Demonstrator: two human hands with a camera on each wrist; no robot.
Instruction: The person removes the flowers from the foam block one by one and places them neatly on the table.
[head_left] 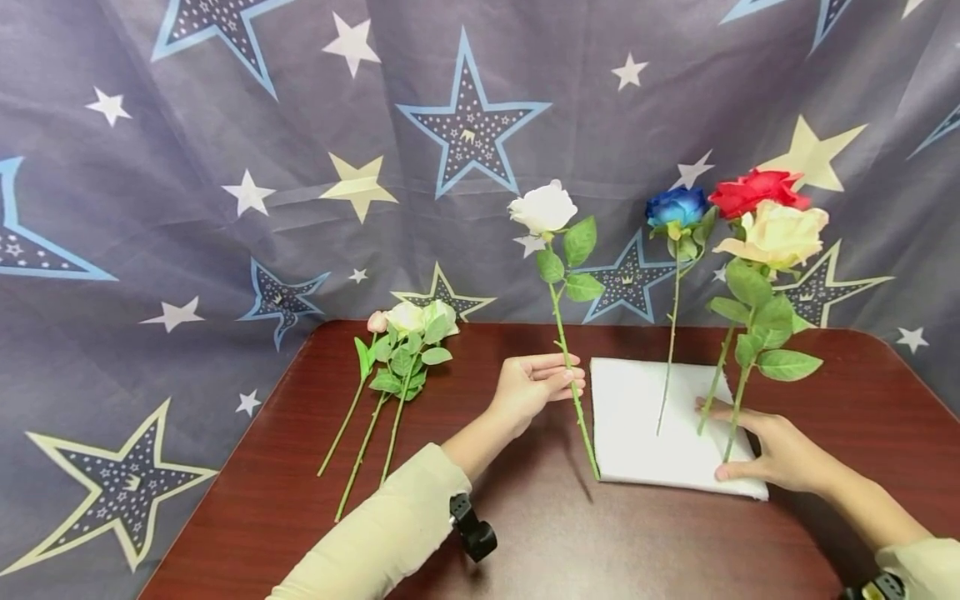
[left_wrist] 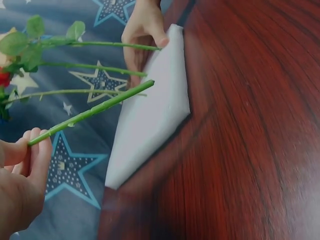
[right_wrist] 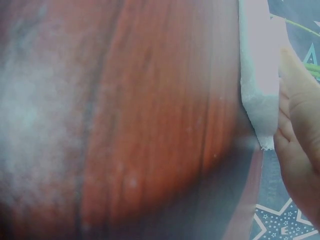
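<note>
My left hand (head_left: pixel 525 390) pinches the green stem of a white artificial rose (head_left: pixel 543 207) between thumb and fingers. The rose stands nearly upright, its stem's lower end (left_wrist: pixel 145 86) overlapping the left front corner of a white foam board (head_left: pixel 633 446). On the board's right side rests my right hand (head_left: pixel 783 450), thumb and fingers spread, holding nothing up. A blue rose (head_left: pixel 677 208), a red rose (head_left: pixel 761 193) and a cream rose (head_left: pixel 776 236) stand in the board. The red and cream stems come down between my right thumb and fingers.
Several loose flowers lie at the left of the dark red wooden table (head_left: pixel 277 508), among them a pink bud (head_left: pixel 377 322) and a pale rose (head_left: pixel 406 317). A grey curtain (head_left: pixel 300 108) with stars hangs behind the table's back edge.
</note>
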